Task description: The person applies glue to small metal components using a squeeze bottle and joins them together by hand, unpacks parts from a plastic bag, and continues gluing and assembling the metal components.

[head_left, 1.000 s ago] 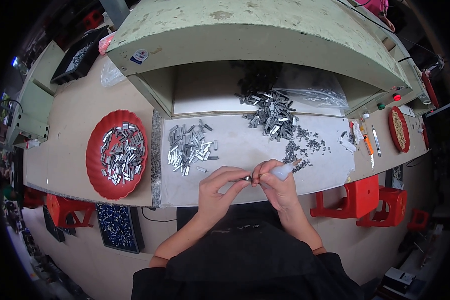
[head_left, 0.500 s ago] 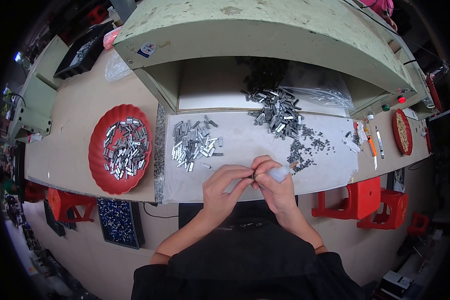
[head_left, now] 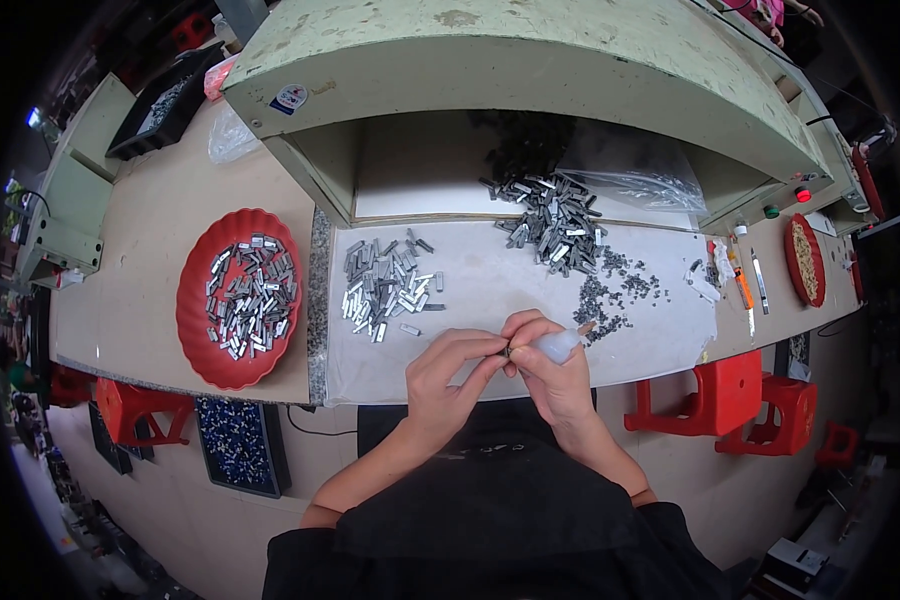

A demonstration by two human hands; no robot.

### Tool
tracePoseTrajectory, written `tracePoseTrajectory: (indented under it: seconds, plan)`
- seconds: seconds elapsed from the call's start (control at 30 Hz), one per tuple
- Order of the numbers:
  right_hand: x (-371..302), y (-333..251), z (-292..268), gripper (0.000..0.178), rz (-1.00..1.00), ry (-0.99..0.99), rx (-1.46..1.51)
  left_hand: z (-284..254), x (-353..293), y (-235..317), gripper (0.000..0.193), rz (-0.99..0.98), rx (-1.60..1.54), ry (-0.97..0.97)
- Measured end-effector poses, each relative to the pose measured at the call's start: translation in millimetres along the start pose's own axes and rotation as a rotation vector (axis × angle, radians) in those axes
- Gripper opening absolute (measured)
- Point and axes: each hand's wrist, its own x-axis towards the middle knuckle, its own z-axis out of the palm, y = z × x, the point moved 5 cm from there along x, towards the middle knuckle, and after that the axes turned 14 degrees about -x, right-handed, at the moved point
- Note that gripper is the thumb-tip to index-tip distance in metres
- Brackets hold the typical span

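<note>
- One black apron [head_left: 470,520], cloth, fills the bottom centre of the frame.
- Two hands meet at the centre: the left hand [head_left: 442,380] pinches one small metal piece [head_left: 507,352] between thumb and forefinger; the right hand [head_left: 558,385] pinches at its other side while gripping one bottle [head_left: 558,346].
- The metal piece sits between the fingertips, mostly covered; I cannot tell its long axis.
- The bottle, rounded translucent plastic, slants from lower left to upper right, its brownish end pointing to the upper right.
- Beneath lies one smooth white sheet [head_left: 470,290]; a lone bar [head_left: 410,329] lies on it, long axis nearly level.
- Left of centre, a heap [head_left: 382,290] of shiny oblong bars, too many to count.
- Right of centre, tiny dark bits [head_left: 600,300], uncountable.
- Two red bowls: a scalloped one [head_left: 187,320] at left holding bars, another [head_left: 815,303] at right holding tan pieces.
- Behind, a second heap [head_left: 555,225] of bars, pointing every way.
- Farther up, one pale green cabinet [head_left: 530,70], its painted top stained.
</note>
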Motion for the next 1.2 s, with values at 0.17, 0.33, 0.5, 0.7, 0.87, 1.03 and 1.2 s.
tracePoseTrajectory:
  seconds: [0.17, 0.33, 0.5, 0.7, 0.87, 1.03, 1.2]
  plan:
    - [-1, 0, -1, 0.005, -0.016, 0.014, -0.038, 0, 0, 1, 0.018, 0.014, 0.014, -0.009]
    - [-1, -1, 0, 0.005, -0.006, 0.021, -0.041, 1, 1, 4, 0.018, 0.092, 0.074, -0.018]
    - [-3, 0, -3, 0.005, 0.007, 0.033, -0.049, 2, -1, 6, 0.019, 0.116, 0.116, -0.048]
    - [-5, -5, -6, 0.004, -0.023, 0.054, -0.091, 4, 0, 4, 0.019, 0.041, 0.048, -0.032]
    - [-7, -9, -8, 0.005, -0.068, 0.063, -0.207, 5, -2, 0, 0.018, 0.013, 0.019, -0.029]
    - [-8, -9, -10, 0.007, -0.121, 0.100, -0.287, 6, -1, 2, 0.019, 0.056, 0.052, -0.035]
    - [-11, -15, -12, 0.009, -0.221, 0.099, -0.523, 7, -3, 2, 0.020, 0.061, 0.064, -0.051]
